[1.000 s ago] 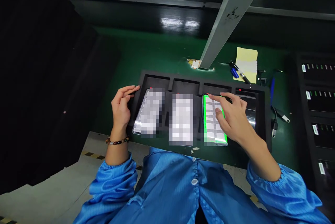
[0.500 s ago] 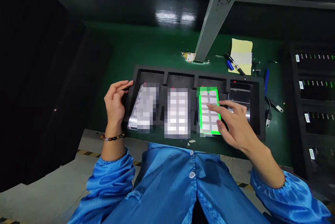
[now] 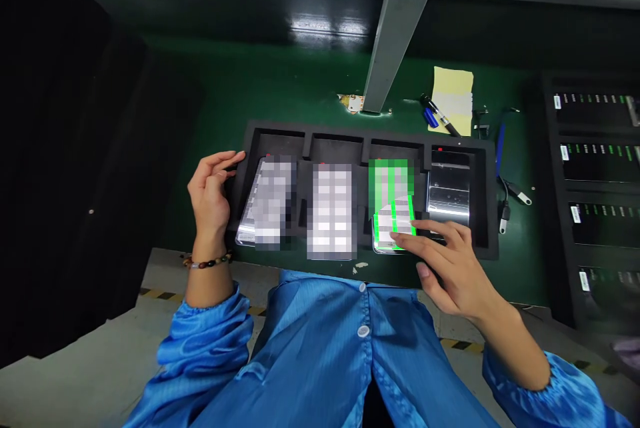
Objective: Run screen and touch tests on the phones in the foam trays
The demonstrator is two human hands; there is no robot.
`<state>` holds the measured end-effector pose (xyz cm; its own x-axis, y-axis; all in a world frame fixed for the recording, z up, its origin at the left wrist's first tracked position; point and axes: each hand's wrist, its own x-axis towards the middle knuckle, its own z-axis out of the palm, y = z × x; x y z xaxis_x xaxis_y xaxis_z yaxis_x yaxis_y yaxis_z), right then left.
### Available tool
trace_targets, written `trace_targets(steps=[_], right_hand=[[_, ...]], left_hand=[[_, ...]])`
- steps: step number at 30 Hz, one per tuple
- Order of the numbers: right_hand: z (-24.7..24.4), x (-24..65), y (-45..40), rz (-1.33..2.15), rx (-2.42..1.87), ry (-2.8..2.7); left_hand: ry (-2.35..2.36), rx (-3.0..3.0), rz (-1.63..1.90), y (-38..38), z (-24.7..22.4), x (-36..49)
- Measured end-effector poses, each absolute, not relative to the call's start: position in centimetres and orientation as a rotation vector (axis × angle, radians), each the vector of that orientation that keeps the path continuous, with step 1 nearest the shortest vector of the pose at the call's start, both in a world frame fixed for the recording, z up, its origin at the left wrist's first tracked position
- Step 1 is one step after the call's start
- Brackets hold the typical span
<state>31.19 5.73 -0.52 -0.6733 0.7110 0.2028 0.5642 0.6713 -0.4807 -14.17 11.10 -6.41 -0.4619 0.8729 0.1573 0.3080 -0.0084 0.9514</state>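
A black foam tray (image 3: 336, 131) holds several smartphones in its compartments. My left hand (image 3: 210, 195), fingers stretched out, rests at the tray's left edge and grips nothing. My right hand (image 3: 453, 265) is open, its index fingertip on the lower screen of the third phone (image 3: 395, 215), which shows green bands around pale blocks. Left of that lie a second phone (image 3: 331, 215) and a first, tilted phone (image 3: 270, 201), both with lit pale screens. In the rightmost compartment sits a dark-screened phone (image 3: 449, 185), its lower part near my right fingers.
Behind the tray are a yellow paper note (image 3: 453, 98), a pen (image 3: 443, 118) and a grey metal post (image 3: 400, 28). Short cables (image 3: 505, 208) and a blue stick (image 3: 501, 148) lie at the right. Another black tray (image 3: 553, 215) with dark-screened devices stands farther right.
My right hand has slid down the third phone's screen. Green now also fills its middle band and upper part. My left hand stays at the tray's edge; the view has shifted slightly.
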Motion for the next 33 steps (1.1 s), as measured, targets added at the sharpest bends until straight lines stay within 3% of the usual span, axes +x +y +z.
trace_targets(steps=[5,13,21,28,33], right_hand=[[-0.3,29.6,6.7,0.611,-0.987,-2.552],[0.0,34.3,6.5,0.536,-1.151,-2.522],[-0.1,29.0,8.8,0.670,-1.035,-2.562],[0.1,33.5,8.0,0.571,-1.240,-2.535],[-0.1,31.2,9.3,0.591,-1.158,-2.559]], left_hand=[[1.802,1.228,1.461,11.1,-6.3,-14.1],[1.803,1.202,1.456,11.0,-6.5,-14.4],[1.815,1.195,1.432,11.0,-6.3,-14.2],[1.768,1.163,1.468,11.0,-6.1,-14.1],[1.786,1.163,1.463,11.0,-6.1,-14.0]])
